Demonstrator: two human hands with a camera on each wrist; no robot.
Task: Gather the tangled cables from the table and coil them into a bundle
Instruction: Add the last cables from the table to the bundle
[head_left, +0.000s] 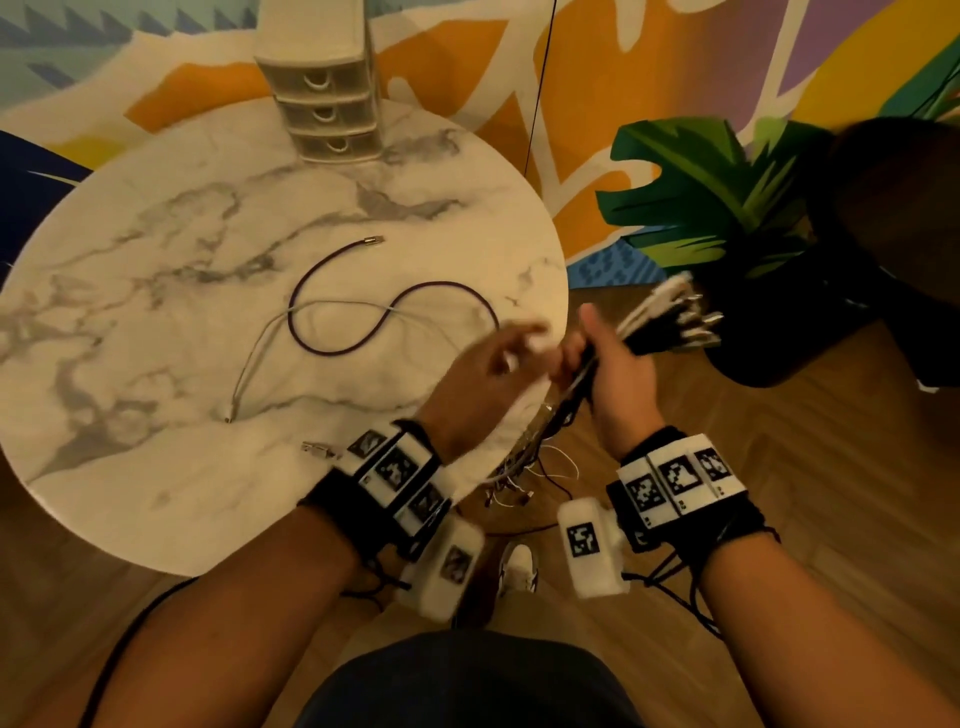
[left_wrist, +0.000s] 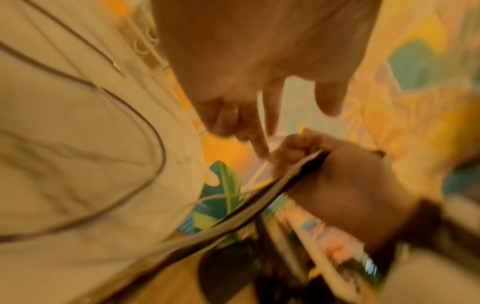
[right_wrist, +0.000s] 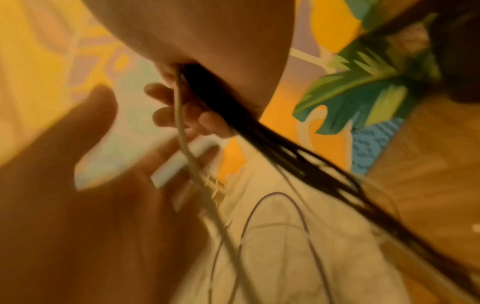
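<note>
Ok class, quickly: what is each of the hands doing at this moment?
Left hand: open, fingers spread and blurred, next to the cable bundle; holding nothing that shows.
Right hand: closed around the cable bundle, connector ends sticking out past the fist.

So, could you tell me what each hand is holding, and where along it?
The right hand grips the cable bundle just behind its plug ends. The left hand is open, holding nothing.

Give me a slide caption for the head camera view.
Right hand grips a cable bundle beside the marble table, where purple and white cables remain.
</note>
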